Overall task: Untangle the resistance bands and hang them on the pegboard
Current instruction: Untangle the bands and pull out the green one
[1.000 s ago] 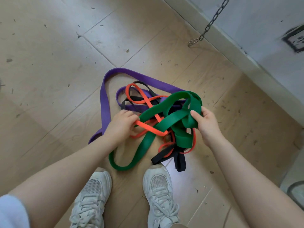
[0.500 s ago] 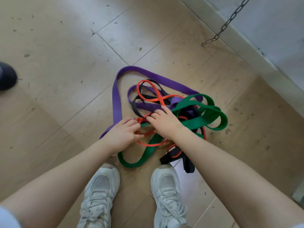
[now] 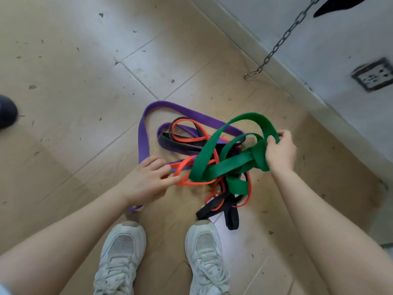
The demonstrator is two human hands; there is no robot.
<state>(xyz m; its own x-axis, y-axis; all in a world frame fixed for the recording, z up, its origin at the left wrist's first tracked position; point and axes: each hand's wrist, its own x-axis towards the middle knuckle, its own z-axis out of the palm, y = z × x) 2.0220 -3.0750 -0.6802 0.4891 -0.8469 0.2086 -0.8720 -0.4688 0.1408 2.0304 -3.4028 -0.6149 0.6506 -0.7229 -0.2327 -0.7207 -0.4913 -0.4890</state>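
From the head camera, the right hand (image 3: 280, 150) has its fingers curled round a fold of the green band (image 3: 225, 165), gripping it at the tangle's right edge and holding its loops raised above the floor (image 3: 74, 103). The left hand (image 3: 146, 180) sits at the left of the heap with fingers bent and closed on the orange band (image 3: 191, 139), pinching a strand near where it crosses the purple band (image 3: 143, 137). The tangle lies on the floor just ahead of two white shoes (image 3: 119, 260). The purple band's long loop runs from near the left hand up and away, then slants right under the green one; the black band (image 3: 214, 209) trails toward the right shoe, its loose end lying close to the toe. The green band stretches across from left to right, knotted beside the right hand. Half a second ago the right hand lay in the middle of the pile next to the left one; it has since swung out to the right, taking the green band up with it. A chain (image 3: 282, 40) hangs by the wall (image 3: 350, 39).
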